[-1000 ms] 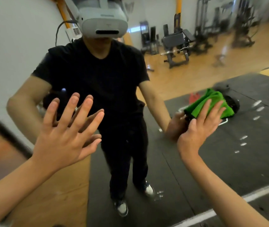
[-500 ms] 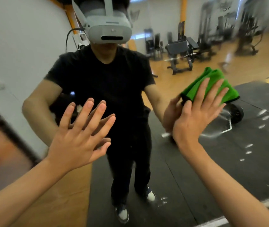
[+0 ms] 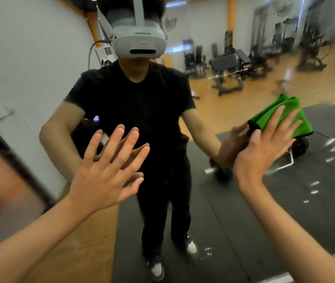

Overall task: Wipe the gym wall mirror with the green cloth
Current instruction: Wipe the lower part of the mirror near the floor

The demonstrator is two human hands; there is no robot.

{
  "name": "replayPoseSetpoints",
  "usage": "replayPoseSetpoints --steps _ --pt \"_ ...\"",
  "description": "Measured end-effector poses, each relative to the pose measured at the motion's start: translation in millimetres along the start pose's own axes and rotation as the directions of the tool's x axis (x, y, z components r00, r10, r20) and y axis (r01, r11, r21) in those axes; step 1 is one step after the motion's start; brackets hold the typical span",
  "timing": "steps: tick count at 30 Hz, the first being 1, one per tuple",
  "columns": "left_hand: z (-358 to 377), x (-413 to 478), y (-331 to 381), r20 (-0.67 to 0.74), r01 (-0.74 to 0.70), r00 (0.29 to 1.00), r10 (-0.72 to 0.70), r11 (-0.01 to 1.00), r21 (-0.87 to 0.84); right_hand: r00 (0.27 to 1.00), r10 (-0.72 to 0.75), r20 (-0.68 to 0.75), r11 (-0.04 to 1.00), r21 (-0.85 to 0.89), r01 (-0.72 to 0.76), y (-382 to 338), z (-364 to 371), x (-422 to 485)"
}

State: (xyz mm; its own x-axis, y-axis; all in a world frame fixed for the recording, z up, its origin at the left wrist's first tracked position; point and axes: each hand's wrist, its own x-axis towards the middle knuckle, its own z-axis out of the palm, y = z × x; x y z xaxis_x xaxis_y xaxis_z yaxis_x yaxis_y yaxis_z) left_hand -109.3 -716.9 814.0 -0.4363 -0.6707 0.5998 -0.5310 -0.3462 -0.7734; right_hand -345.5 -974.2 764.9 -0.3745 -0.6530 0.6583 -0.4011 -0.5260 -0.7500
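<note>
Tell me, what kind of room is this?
Most likely a gym: the wall mirror reflects a padded weight bench, tall exercise machines and black rubber floor mats.

The right hand (image 3: 264,148) covers the lower middle of the green cloth (image 3: 268,113); only the folds above and beside its fingers show. Both forearms run off the bottom edge. The left hand (image 3: 105,174) shows only its back, its palm hidden. The gym machines (image 3: 285,48) at upper right are blurred, as is the dark strip (image 3: 9,156) at the left edge. The top edge cuts off the headset (image 3: 140,41) strap.
</note>
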Motion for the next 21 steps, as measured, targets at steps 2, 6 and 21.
replayPoseSetpoints --steps 2,6,21 --pt "1 0 0 -0.001 0.0 1.0 0.0 1.0 -0.011 0.996 -0.086 -0.02 0.996 -0.014 0.086 -21 6 -37" --pt "1 -1 -1 -0.005 0.0 1.0 0.0 1.0 -0.005 0.607 -0.721 0.335 0.674 0.133 0.727 9 -6 -146" --pt "0 -3 -3 -0.007 -0.008 1.0 0.008 1.0 -0.013 0.722 -0.535 0.44 0.837 0.154 0.526 13 -14 -200"
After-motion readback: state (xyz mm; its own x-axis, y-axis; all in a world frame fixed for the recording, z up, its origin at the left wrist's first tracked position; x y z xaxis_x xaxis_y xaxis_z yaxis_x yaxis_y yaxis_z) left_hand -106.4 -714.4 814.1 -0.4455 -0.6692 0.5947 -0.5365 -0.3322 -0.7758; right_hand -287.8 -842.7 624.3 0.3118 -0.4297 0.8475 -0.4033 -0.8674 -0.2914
